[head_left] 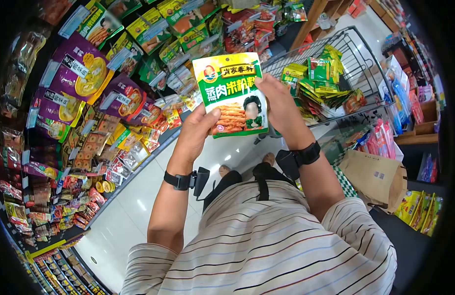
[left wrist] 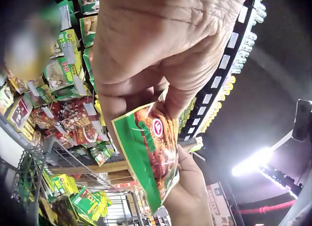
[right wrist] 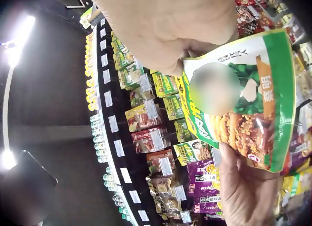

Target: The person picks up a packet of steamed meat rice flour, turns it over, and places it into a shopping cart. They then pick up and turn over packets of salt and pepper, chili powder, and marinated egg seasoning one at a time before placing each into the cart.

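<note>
Striped cloth of a pale short-sleeved shirt [head_left: 266, 241] fills the lower middle of the head view, nearest the camera, as a person looks down at their own arms in a shop aisle. Both forearms reach forward, each wearing a black wrist strap [head_left: 178, 180] with a small dark device.

Held up between the two hands, above the tiled floor [head_left: 121, 214], is a flat green, yellow and white food packet [head_left: 231, 93]. Its front, turned toward the wearer, shows large Chinese lettering, a picture of golden-brown food and a figure whose face is blurred. The left hand [head_left: 195, 129] pinches the packet's lower left edge, thumb lying on the front. The right hand [head_left: 282, 105] pinches the upper right edge, thumb also on the front; its fingers are mostly hidden behind. Both are closed only as far as the thin packet allows.

Just beyond the right hand stands a wire shopping cart [head_left: 354, 28], with many green and yellow packets [head_left: 323, 71] piled inside. To the left, shelving carries rows of hanging goods, among them large purple packets [head_left: 79, 69] near the upper left. On the right, a brown paper bag [head_left: 372, 179] sits near the right forearm. Below the hands, dark trousers [head_left: 222, 189] show. A bright ceiling light [left wrist: 253, 161] glows in the left wrist view.
</note>
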The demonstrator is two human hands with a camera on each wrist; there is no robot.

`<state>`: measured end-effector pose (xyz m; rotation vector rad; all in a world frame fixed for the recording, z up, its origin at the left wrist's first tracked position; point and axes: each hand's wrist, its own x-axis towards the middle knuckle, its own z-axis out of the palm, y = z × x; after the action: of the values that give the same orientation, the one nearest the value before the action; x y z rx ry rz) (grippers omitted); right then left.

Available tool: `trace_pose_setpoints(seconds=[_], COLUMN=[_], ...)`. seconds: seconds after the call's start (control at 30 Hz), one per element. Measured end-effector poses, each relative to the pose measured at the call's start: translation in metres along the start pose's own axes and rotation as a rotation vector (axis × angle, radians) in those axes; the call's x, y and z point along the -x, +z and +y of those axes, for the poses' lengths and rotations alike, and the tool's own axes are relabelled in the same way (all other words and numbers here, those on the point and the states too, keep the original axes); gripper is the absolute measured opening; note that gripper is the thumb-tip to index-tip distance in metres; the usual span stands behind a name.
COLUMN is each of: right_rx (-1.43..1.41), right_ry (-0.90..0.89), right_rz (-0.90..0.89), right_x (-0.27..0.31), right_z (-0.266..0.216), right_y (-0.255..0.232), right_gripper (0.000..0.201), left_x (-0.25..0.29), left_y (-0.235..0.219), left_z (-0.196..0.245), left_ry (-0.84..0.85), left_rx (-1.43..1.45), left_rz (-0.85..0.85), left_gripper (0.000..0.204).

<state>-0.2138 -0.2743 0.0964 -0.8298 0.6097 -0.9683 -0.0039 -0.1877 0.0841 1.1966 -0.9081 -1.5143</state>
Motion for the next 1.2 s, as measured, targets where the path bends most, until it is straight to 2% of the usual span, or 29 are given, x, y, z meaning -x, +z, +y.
trace_pose_setpoints(seconds=[0.1, 0.2, 0.5, 0.53, 0.63, 0.67, 0.8, 1.03, 1.2], right_rx=[0.003, 0.035, 0.243, 0.288, 0.287, 0.271, 0.162, 0.347, 0.363], right_ry=[0.055, 0.111, 0.134, 0.138, 0.183, 0.226, 0.330, 0.555, 0.502], right_rz=[-0.034, -0.071, 0.007, 0.020, 0.057, 0.059, 0.064, -0.060, -0.051], right_x=[0.008, 0.006, 0.014, 0.018, 0.022, 0.022, 0.028, 0.031, 0.028], right_z=[-0.003, 0.015, 0.045, 0.045, 0.061, 0.073, 0.080, 0.082, 0.095], right_y=[0.024, 0.022, 0.024, 0.026, 0.021, 0.009, 0.014, 0.031, 0.032], right_gripper=[0.030, 0.033, 0.027, 0.024, 0.024, 0.025, 0.023, 0.031, 0.028], left_x=[0.007, 0.008, 0.016, 0.020, 0.019, 0.022, 0.026, 0.038, 0.042], left_y=[-0.008, -0.018, -0.028, -0.029, -0.036, -0.035, -0.047, -0.060, -0.070], left_z=[-0.002, -0.011, -0.022, -0.020, -0.044, -0.047, -0.063, -0.067, -0.071], left_ry=[0.004, 0.036, -0.012, -0.061, -0.064, -0.063, -0.147, -0.156, -0.193], left_rx=[0.022, 0.081, 0.230, 0.225, 0.116, 0.132, 0.158, 0.163, 0.182], left_rz=[0.048, 0.065, 0.035, 0.000, -0.038, -0.042, -0.065, 0.030, 0.059], left_gripper=[0.037, 0.037, 0.039, 0.041, 0.042, 0.043, 0.044, 0.045, 0.044])
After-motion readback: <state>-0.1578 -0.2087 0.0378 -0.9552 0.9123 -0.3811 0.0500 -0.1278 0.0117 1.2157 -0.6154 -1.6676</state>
